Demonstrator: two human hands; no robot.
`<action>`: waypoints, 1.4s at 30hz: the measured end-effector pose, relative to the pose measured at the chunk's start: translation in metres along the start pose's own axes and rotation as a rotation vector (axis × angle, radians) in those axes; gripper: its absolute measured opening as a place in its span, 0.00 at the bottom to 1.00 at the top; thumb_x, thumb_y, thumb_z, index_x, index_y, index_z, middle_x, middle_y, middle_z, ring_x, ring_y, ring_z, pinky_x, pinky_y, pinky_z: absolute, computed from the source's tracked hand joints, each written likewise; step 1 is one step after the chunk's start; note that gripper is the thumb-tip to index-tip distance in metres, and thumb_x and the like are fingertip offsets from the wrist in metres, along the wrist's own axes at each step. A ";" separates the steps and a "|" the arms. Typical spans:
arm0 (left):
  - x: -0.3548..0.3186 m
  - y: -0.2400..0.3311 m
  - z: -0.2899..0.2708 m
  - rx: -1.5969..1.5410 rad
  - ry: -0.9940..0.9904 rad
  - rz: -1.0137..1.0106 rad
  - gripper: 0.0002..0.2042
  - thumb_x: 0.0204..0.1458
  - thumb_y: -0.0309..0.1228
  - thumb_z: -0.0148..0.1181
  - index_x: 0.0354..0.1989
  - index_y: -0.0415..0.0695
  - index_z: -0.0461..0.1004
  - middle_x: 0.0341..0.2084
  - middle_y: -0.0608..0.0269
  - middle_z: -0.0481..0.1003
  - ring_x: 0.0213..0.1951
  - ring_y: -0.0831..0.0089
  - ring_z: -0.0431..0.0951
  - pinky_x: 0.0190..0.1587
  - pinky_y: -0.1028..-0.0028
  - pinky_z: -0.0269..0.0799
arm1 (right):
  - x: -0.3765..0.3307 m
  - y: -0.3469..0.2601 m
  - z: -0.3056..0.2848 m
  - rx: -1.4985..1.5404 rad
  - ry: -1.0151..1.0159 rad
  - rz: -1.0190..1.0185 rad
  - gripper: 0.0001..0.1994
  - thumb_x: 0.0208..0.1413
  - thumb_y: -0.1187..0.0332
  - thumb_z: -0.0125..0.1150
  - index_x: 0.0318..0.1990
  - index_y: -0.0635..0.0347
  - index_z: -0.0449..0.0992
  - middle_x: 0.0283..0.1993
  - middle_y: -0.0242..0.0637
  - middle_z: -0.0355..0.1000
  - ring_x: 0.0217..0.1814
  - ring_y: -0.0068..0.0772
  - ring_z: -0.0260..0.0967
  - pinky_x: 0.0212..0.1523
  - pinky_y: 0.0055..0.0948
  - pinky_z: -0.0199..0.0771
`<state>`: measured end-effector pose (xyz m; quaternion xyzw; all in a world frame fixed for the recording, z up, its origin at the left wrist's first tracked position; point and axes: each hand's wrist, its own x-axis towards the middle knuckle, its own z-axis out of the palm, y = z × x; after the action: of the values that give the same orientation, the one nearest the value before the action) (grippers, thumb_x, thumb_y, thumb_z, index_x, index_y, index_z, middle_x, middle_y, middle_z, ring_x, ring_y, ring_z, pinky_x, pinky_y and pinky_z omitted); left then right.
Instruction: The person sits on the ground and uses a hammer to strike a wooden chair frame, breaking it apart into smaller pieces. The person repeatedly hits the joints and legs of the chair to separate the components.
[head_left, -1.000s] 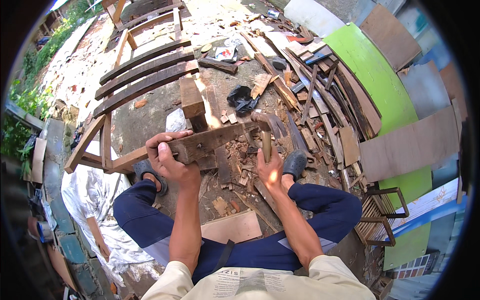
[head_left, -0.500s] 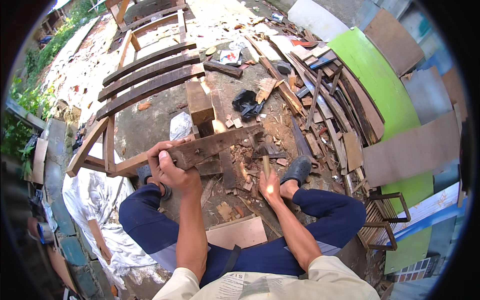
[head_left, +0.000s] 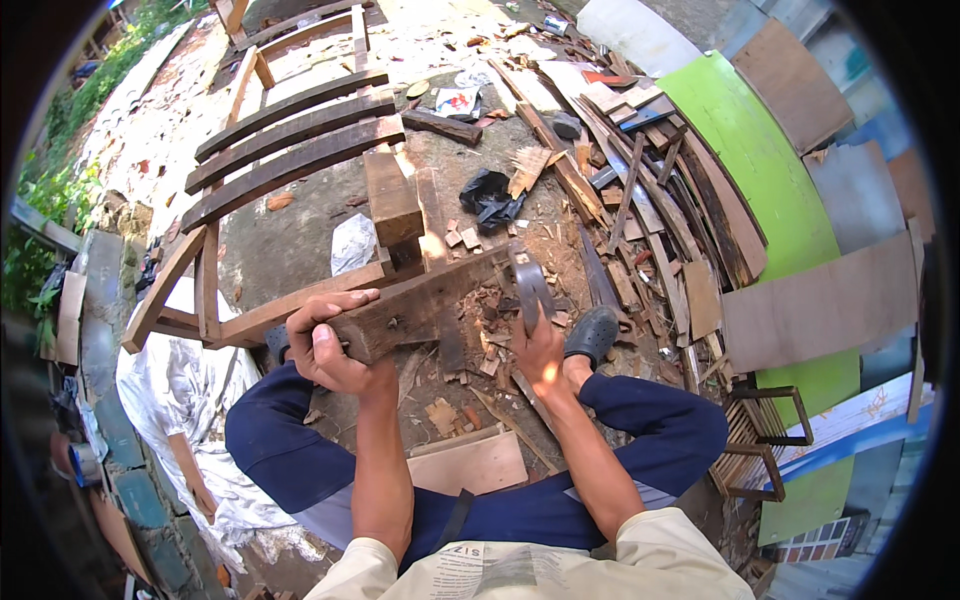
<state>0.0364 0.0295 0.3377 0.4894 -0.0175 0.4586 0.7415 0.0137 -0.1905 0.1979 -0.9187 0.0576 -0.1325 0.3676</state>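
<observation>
I sit on the ground with my knees apart. My left hand [head_left: 328, 348] is closed around the near end of a dark, worn wooden beam [head_left: 430, 300] that lies across in front of me. A short wooden block [head_left: 390, 195] sticks up from the beam's far side. My right hand [head_left: 540, 352] grips the handle of a hammer [head_left: 526, 275]. Its blurred head points up, just past the beam's right end. Wood chips lie scattered under the beam.
A frame of curved wooden slats [head_left: 290, 130] lies beyond the beam. Scrap wood [head_left: 630, 170] is piled at the right beside a green board [head_left: 745, 150]. A black bag [head_left: 490, 195], white cloth [head_left: 170, 390], plywood piece [head_left: 470, 465] and metal frame [head_left: 770, 440] surround me.
My right hand dropped lower with the hammer and has come up slightly, the hammer now blurred. My left hand kept hold of the beam, which sits closer to me.
</observation>
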 end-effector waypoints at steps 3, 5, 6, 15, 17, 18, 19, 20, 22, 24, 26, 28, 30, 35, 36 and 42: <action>-0.003 -0.003 -0.002 -0.014 -0.028 0.017 0.11 0.52 0.32 0.41 0.35 0.36 0.64 0.24 0.46 0.75 0.28 0.59 0.79 0.37 0.62 0.78 | -0.012 0.007 0.011 -0.101 -0.137 0.007 0.10 0.57 0.70 0.58 0.41 0.64 0.65 0.26 0.58 0.72 0.29 0.70 0.70 0.29 0.55 0.69; -0.003 -0.003 -0.004 -0.010 -0.004 0.007 0.11 0.53 0.33 0.41 0.35 0.36 0.64 0.24 0.46 0.74 0.29 0.59 0.79 0.37 0.62 0.78 | -0.020 0.004 0.011 -0.028 -0.081 -0.001 0.13 0.57 0.70 0.59 0.47 0.62 0.66 0.27 0.59 0.73 0.30 0.67 0.72 0.30 0.54 0.70; -0.002 -0.002 -0.005 -0.008 0.022 -0.007 0.11 0.53 0.33 0.41 0.35 0.36 0.64 0.24 0.46 0.74 0.29 0.59 0.79 0.37 0.62 0.78 | -0.021 -0.006 0.006 0.010 -0.051 -0.005 0.15 0.57 0.70 0.59 0.49 0.61 0.67 0.27 0.59 0.73 0.31 0.65 0.73 0.30 0.54 0.71; -0.010 0.000 -0.017 0.004 -0.103 0.006 0.13 0.53 0.36 0.40 0.37 0.37 0.64 0.26 0.47 0.72 0.30 0.57 0.78 0.40 0.58 0.78 | -0.003 -0.024 -0.007 0.223 0.239 -0.191 0.13 0.57 0.71 0.60 0.47 0.65 0.69 0.28 0.52 0.74 0.28 0.58 0.74 0.27 0.47 0.72; -0.011 -0.001 -0.017 -0.016 -0.134 0.007 0.13 0.53 0.36 0.40 0.36 0.37 0.64 0.26 0.47 0.72 0.30 0.57 0.78 0.40 0.58 0.78 | -0.015 -0.003 0.010 0.091 0.084 -0.068 0.14 0.57 0.71 0.60 0.48 0.63 0.67 0.29 0.54 0.74 0.29 0.61 0.74 0.27 0.50 0.72; -0.012 -0.001 -0.014 -0.038 -0.131 0.006 0.12 0.53 0.35 0.41 0.35 0.37 0.63 0.25 0.47 0.72 0.30 0.58 0.78 0.39 0.60 0.78 | -0.014 0.007 0.015 -0.025 -0.057 0.039 0.14 0.55 0.71 0.59 0.46 0.66 0.66 0.27 0.58 0.73 0.30 0.66 0.73 0.29 0.54 0.71; -0.013 -0.001 -0.010 -0.062 -0.128 0.004 0.11 0.52 0.34 0.42 0.34 0.36 0.63 0.24 0.46 0.73 0.29 0.59 0.78 0.38 0.61 0.78 | -0.019 0.018 0.017 -0.037 -0.187 0.089 0.16 0.55 0.72 0.58 0.48 0.62 0.62 0.29 0.61 0.73 0.30 0.67 0.72 0.30 0.55 0.70; -0.015 0.000 -0.013 -0.056 -0.088 -0.015 0.11 0.52 0.34 0.42 0.34 0.36 0.63 0.24 0.46 0.73 0.29 0.59 0.78 0.37 0.61 0.78 | -0.028 0.011 0.017 -0.044 -0.214 0.149 0.15 0.56 0.71 0.58 0.48 0.63 0.64 0.29 0.61 0.73 0.31 0.66 0.73 0.31 0.54 0.70; -0.011 0.001 -0.016 -0.057 -0.017 -0.038 0.11 0.52 0.34 0.42 0.34 0.36 0.63 0.24 0.47 0.72 0.29 0.59 0.78 0.37 0.61 0.78 | -0.026 -0.008 0.014 0.018 -0.167 0.174 0.14 0.57 0.69 0.58 0.48 0.63 0.65 0.29 0.59 0.74 0.32 0.64 0.74 0.31 0.53 0.71; -0.014 0.001 -0.020 -0.042 -0.049 -0.031 0.11 0.52 0.34 0.42 0.34 0.36 0.63 0.23 0.47 0.72 0.28 0.59 0.77 0.37 0.61 0.78 | -0.022 -0.017 0.004 0.134 -0.042 0.133 0.14 0.58 0.68 0.58 0.47 0.64 0.65 0.28 0.55 0.74 0.31 0.62 0.75 0.29 0.51 0.72; -0.013 0.000 -0.021 -0.019 -0.068 -0.011 0.12 0.52 0.34 0.42 0.34 0.36 0.63 0.23 0.48 0.71 0.28 0.59 0.77 0.38 0.61 0.78 | -0.011 -0.043 -0.020 0.254 0.066 0.071 0.12 0.59 0.67 0.58 0.44 0.64 0.68 0.27 0.53 0.74 0.30 0.58 0.76 0.28 0.48 0.72; -0.014 0.002 -0.020 -0.007 -0.071 -0.010 0.12 0.52 0.34 0.42 0.34 0.36 0.63 0.23 0.48 0.71 0.28 0.59 0.77 0.38 0.60 0.77 | -0.003 -0.056 -0.035 0.354 0.124 0.008 0.11 0.61 0.65 0.58 0.40 0.65 0.71 0.26 0.49 0.74 0.27 0.50 0.76 0.28 0.42 0.72; -0.015 0.003 -0.015 -0.014 -0.074 -0.017 0.12 0.52 0.34 0.42 0.34 0.36 0.63 0.23 0.48 0.71 0.28 0.59 0.77 0.38 0.60 0.77 | -0.006 -0.047 -0.030 0.361 0.174 -0.073 0.11 0.61 0.68 0.58 0.45 0.65 0.70 0.31 0.53 0.73 0.32 0.49 0.75 0.33 0.37 0.72; -0.015 0.004 -0.010 0.013 -0.110 -0.006 0.12 0.52 0.35 0.41 0.34 0.36 0.63 0.24 0.48 0.71 0.30 0.58 0.77 0.39 0.58 0.78 | -0.023 0.030 0.021 0.111 -0.150 0.249 0.16 0.58 0.66 0.58 0.50 0.66 0.68 0.35 0.59 0.73 0.40 0.62 0.73 0.41 0.50 0.71; -0.010 0.001 -0.012 0.052 -0.018 -0.030 0.12 0.52 0.35 0.41 0.35 0.37 0.63 0.24 0.48 0.71 0.30 0.58 0.77 0.40 0.57 0.78 | -0.022 0.036 0.024 0.050 -0.267 0.403 0.18 0.57 0.64 0.59 0.50 0.65 0.68 0.36 0.59 0.74 0.41 0.65 0.73 0.43 0.54 0.70; 0.004 -0.014 -0.044 -0.035 0.037 -0.058 0.13 0.54 0.37 0.39 0.38 0.39 0.62 0.26 0.48 0.71 0.31 0.56 0.76 0.41 0.56 0.79 | -0.023 0.025 0.011 0.158 0.009 0.384 0.16 0.60 0.61 0.58 0.47 0.65 0.70 0.34 0.54 0.74 0.37 0.56 0.75 0.41 0.45 0.73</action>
<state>0.0301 0.0635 0.3066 0.4682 0.0025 0.4456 0.7630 -0.0059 -0.1971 0.1683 -0.8584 0.2228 -0.0684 0.4569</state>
